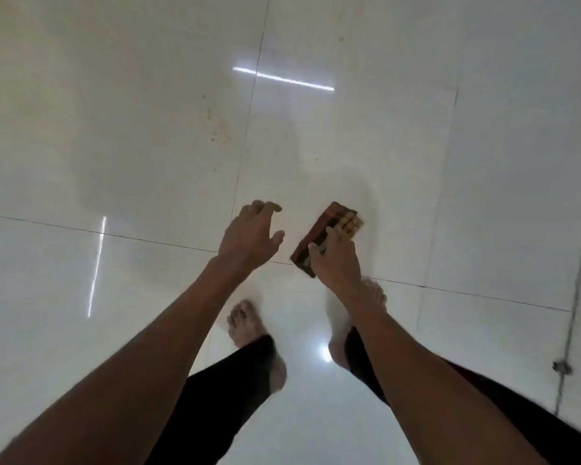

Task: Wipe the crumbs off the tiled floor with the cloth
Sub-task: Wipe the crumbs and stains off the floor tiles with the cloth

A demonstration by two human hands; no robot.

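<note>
Standing: person above pale tiled floor (349, 135)
Right hand (336, 260): clamped on folded checked cloth (327, 234), off the floor
Left hand (249, 236): fingers spread, empty
Crumbs (220, 129): ahead, beside grout line
Advice: crouch, press cloth flat, sweep crumbs together

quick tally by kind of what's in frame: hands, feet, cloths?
Hands: 2 (left hand, empty and open; right hand, gripping the cloth)
Bare feet: 2 (left foot, right foot)
Cloth: 1, folded, dark red check
Total: 5
</note>
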